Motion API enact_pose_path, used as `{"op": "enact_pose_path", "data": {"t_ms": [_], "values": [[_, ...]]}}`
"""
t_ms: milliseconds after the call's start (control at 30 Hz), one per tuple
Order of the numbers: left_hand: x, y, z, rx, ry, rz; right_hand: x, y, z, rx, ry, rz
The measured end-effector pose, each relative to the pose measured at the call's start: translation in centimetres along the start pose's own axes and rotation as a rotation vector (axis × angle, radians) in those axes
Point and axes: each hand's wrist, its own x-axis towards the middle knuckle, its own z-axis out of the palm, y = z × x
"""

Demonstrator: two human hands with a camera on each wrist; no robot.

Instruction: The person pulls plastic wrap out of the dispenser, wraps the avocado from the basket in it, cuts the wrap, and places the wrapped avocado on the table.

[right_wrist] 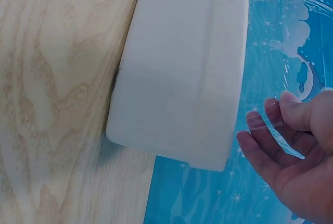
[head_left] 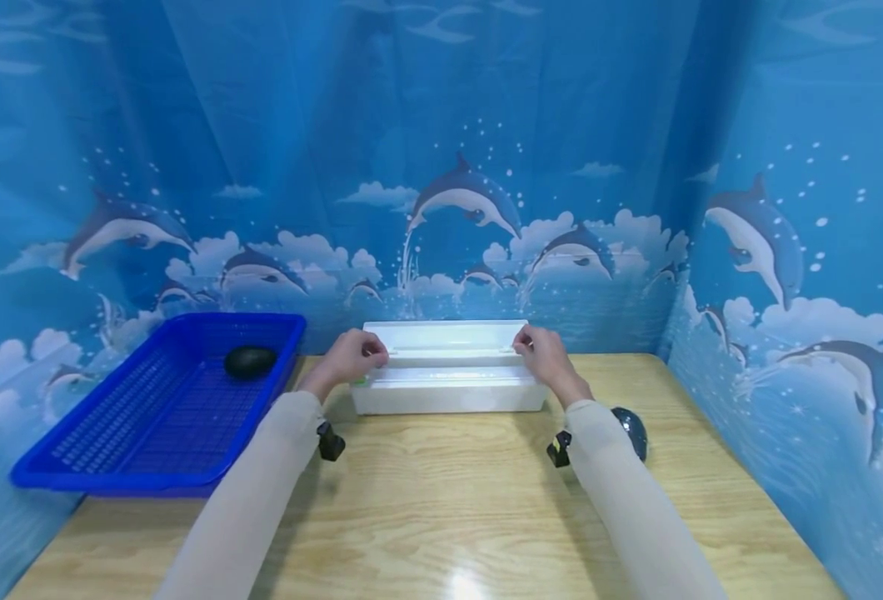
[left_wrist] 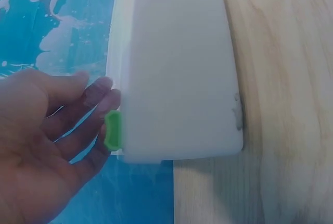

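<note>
A long white cling film dispenser (head_left: 449, 398) sits at the back of the wooden table, its white lid (head_left: 445, 335) raised behind it. Clear cling film (head_left: 452, 375) catches the light across its top. My left hand (head_left: 355, 354) is at the dispenser's left end and pinches the film's edge between thumb and fingers. Beside those fingers a green slider (left_wrist: 113, 130) sticks out of the box end. At the right end, my right hand (head_left: 546, 358) pinches the other side of the film, which shows as thin wrinkles over the fingertips in the right wrist view.
A blue plastic basket (head_left: 209, 480) stands at the left, with a dark oval fruit (head_left: 250, 362) inside. Another dark, glossy rounded thing (head_left: 631, 432) lies partly hidden behind my right forearm. A blue dolphin-print curtain (head_left: 441, 125) hangs around the table (head_left: 426, 500).
</note>
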Motion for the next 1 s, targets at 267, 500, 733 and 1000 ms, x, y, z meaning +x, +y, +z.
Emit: {"op": "enact_pose_path", "data": {"t_ms": [267, 500, 733, 1000], "values": [[-0.1, 0.3, -0.6, -0.066, 0.027, -0.006, 0.2, -0.4, -0.5, 0.027, 0.008, -0.001], [-0.2, 0.7, -1.0, -0.103, 0.059, -0.016, 0.3, -0.5, -1.0, 0.048, 0.014, -0.004], [-0.2, 0.9, -1.2, -0.116, 0.107, -0.019, 0.5, -0.5, -1.3, 0.081, 0.058, -0.018], [-0.9, 1.6, -1.1, -0.188, 0.210, -0.036, 0.4, -1.1, -1.4, 0.094, 0.144, -0.021]]}}
